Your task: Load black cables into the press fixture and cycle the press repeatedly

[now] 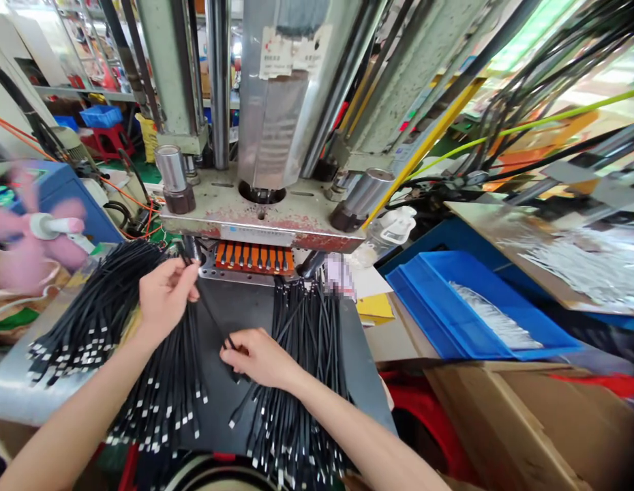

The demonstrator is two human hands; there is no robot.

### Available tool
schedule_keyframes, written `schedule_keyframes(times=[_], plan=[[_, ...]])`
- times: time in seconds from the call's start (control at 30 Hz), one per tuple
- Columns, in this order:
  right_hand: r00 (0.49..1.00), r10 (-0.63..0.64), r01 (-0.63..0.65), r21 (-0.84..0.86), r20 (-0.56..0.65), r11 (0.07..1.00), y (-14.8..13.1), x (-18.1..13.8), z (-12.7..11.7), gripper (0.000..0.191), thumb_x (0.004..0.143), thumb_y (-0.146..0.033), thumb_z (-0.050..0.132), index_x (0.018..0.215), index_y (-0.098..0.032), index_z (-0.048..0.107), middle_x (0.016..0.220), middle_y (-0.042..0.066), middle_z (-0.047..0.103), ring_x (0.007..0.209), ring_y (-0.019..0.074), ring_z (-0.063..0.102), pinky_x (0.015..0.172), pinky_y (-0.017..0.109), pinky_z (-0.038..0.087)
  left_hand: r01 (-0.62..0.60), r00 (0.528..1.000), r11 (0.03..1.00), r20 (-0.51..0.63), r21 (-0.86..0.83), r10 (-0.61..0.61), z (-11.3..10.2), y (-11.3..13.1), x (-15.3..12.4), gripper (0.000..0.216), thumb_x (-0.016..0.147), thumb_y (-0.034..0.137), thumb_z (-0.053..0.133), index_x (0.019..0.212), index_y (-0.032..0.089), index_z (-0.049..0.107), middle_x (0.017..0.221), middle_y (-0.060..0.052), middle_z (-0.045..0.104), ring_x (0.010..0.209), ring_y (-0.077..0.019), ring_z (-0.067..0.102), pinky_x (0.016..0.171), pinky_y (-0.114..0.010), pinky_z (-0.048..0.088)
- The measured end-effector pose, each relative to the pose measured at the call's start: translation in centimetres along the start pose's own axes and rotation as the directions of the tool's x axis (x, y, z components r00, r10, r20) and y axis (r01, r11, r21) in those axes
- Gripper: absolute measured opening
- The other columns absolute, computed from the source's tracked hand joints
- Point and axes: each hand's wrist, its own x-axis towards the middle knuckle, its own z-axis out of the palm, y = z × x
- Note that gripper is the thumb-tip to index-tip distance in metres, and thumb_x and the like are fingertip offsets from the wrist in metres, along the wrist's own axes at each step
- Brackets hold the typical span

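A short black cable runs slantwise between my two hands above the dark work surface. My left hand pinches its upper end near the press, fingers closed. Lower and to the right, my right hand is closed around the cable's other part. Just beyond my left hand, an orange fixture carries several black cable ends side by side under the press plate. One bundle of black cables with silvery plugs lies left of and beneath my left arm. Another cable bundle lies by my right hand, partly under that forearm.
The press plate spans overhead between thick steel posts. A pink fan, blurred, stands at left. Right of the press are a clear plastic bottle, a blue bin with white strips, and a cardboard box.
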Motion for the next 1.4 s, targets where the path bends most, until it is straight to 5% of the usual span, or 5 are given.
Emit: schedule_keyframes(times=[0.23, 0.53, 0.83, 1.13, 1.4], plan=[[0.911, -0.093, 0.221, -0.287, 0.401, 0.932, 0.0, 2.6, -2.7, 0.034, 0.084, -0.034, 0.07, 0.112, -0.016, 0.069, 0.088, 0.004, 0.076, 0.081, 0.0175, 0.07, 0.071, 0.024, 0.046, 0.349, 0.937, 0.891, -0.085, 0.289, -0.339, -4.8, -10.1, -0.1, 0.027, 0.076, 0.045, 0.061, 0.074, 0.018, 0.06, 0.055, 0.002, 0.058, 0.047, -0.0128, 0.057, 0.048, -0.022, 0.046], [0.938, -0.32, 0.29, -0.21, -0.13, 0.934, 0.6, 9.7, -6.4, 0.023, 0.086, -0.019, 0.063, 0.108, -0.017, 0.069, 0.112, 0.009, 0.071, 0.101, 0.0178, 0.067, 0.088, 0.033, 0.051, 0.069, 0.997, 0.681, -0.078, 0.729, -0.018, -5.3, -12.7, 0.6, 0.022, 0.081, 0.039, 0.054, 0.084, 0.017, 0.058, 0.073, -0.003, 0.055, 0.072, -0.0189, 0.055, 0.074, -0.031, 0.047], [0.842, -0.216, 0.188, -0.106, -0.495, 0.976, 5.0, 0.7, -9.9, 0.024, 0.087, -0.039, 0.062, 0.097, -0.02, 0.072, 0.096, 0.007, 0.073, 0.084, 0.0181, 0.069, 0.079, 0.035, 0.055, 0.072, 0.995, 0.714, -0.098, 0.696, -0.005, -4.4, -13.4, -0.3, 0.052, 0.086, 0.034, 0.052, 0.129, 0.008, 0.046, 0.088, -0.007, 0.055, 0.086, -0.0214, 0.056, 0.088, -0.037, 0.047], [0.194, 0.126, -0.234, 0.078, -0.973, 0.969, 16.9, -6.7, -9.9, 0.034, 0.076, -0.043, 0.063, 0.085, -0.012, 0.072, 0.062, 0.002, 0.062, 0.056, 0.0147, 0.054, 0.062, 0.031, 0.048, 0.084, 0.996, 0.859, -0.071, 0.505, -0.056, -5.2, -12.5, -0.5, 0.036, 0.084, 0.038, 0.055, 0.113, 0.015, 0.056, 0.072, 0.004, 0.048, 0.058, -0.0099, 0.046, 0.059, -0.022, 0.04], [0.233, 0.22, -0.266, 0.155, -0.947, 0.951, 16.8, -5.4, -10.4, 0.039, 0.072, -0.045, 0.064, 0.088, -0.01, 0.074, 0.06, 0.003, 0.062, 0.056, 0.0155, 0.053, 0.062, 0.032, 0.045, 0.082, 0.995, 0.919, -0.078, 0.386, -0.055, -5.7, -12.2, -0.7, 0.03, 0.084, 0.035, 0.059, 0.107, 0.017, 0.059, 0.069, 0.005, 0.047, 0.057, -0.0087, 0.045, 0.056, -0.021, 0.038]])
